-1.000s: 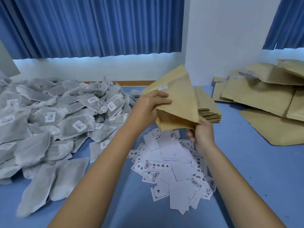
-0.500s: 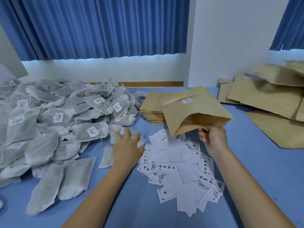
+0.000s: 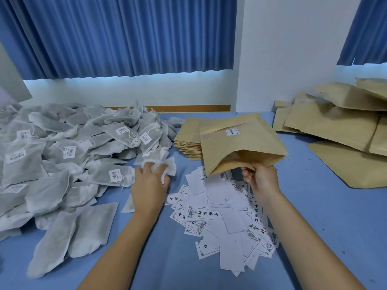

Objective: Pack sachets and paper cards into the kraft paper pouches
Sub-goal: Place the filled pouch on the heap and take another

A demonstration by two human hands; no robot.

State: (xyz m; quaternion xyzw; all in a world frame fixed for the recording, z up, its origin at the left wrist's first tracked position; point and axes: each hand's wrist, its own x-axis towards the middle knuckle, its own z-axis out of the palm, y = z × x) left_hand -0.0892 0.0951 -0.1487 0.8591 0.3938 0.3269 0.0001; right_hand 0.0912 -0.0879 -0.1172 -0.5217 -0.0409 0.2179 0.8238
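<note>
My right hand pinches the lower lip of an open kraft pouch, held above the table with its mouth facing me and a small white label on top. My left hand grips a white sachet at the right edge of a large heap of grey-white sachets. Loose paper cards with black print lie scattered between my forearms. A stack of flat kraft pouches sits behind the held pouch.
The blue table runs to a white wall and blue curtains at the back. A pile of kraft pouches lies at the far right. One large flat pouch lies in front of that pile.
My left hand let go of the pouch, dropped left to the sachet heap and closed on a sachet. The pouch tilted down and now hangs open from my right hand alone.
</note>
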